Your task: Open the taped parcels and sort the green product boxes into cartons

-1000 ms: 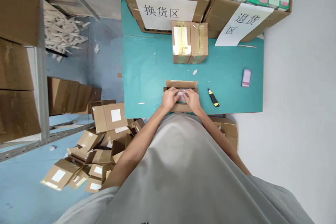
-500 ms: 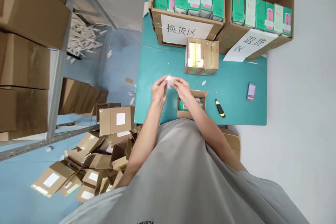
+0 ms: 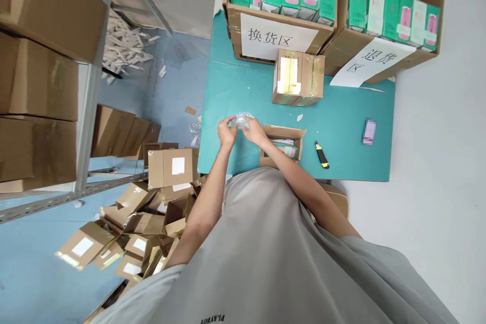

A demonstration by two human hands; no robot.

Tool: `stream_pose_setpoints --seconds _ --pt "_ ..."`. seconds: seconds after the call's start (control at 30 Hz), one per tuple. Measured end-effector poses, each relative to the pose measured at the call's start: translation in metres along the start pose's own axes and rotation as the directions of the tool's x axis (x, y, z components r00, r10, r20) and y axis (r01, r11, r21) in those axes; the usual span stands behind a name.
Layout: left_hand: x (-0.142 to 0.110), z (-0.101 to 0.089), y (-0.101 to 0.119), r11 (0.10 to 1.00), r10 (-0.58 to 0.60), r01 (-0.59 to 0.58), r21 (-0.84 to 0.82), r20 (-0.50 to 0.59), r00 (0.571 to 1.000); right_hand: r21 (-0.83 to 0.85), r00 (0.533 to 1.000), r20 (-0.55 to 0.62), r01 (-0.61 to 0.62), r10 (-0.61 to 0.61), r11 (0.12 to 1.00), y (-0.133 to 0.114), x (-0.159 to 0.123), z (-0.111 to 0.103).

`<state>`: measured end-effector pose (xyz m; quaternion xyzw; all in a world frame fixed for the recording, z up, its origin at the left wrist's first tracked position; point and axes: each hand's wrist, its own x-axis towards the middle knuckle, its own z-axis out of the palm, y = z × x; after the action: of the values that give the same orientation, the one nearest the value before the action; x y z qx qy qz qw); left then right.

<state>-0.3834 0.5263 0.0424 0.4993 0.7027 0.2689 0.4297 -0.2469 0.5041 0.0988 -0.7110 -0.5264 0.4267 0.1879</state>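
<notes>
Between my two hands is a crumpled piece of clear plastic wrap [image 3: 242,120], held above the green tabletop. My left hand [image 3: 227,133] grips its left side with thumb and fingers closed. On the other side, my right hand [image 3: 254,130] pinches it in the same way. An open small cardboard box [image 3: 302,137] stands at the table's front edge, partly behind my right forearm. Inside it lies a green product box [image 3: 289,151] with some white material along it.
A utility knife [image 3: 322,155] and a blurred phone-like object [image 3: 368,132] lie on the table [image 3: 345,111] to the right. Two taped cartons [image 3: 312,78] stand before large boxes [image 3: 235,35] of green packages. Discarded cartons [image 3: 140,223] are heaped on the floor at left, beside a metal shelf [image 3: 86,126].
The plastic wrap looks more spread out between my hands, which have shifted slightly down. More of the small box's contents shows. The whole view has shifted a little.
</notes>
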Motion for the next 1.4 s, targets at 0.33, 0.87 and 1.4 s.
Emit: stream_pose_setpoints --seconds 0.33,0.87,1.4 --pt "-0.097 0.035 0.055 0.850 0.495 -0.525 -0.038 0.399 0.772 -0.156 0.985 -0.172 -0.046 0.018 0.987 0.090 -0.107 -0.100" --pt "-0.107 0.058 0.030 0.443 0.271 -0.715 0.540 0.680 0.681 -0.657 0.991 0.135 0.075 0.019 0.750 0.163 -0.124 -0.095" --pt "-0.105 0.086 0.018 0.375 0.158 -0.719 0.586 0.723 0.672 -0.752 0.990 0.138 0.121 -0.025 0.648 0.171 -0.108 -0.086"
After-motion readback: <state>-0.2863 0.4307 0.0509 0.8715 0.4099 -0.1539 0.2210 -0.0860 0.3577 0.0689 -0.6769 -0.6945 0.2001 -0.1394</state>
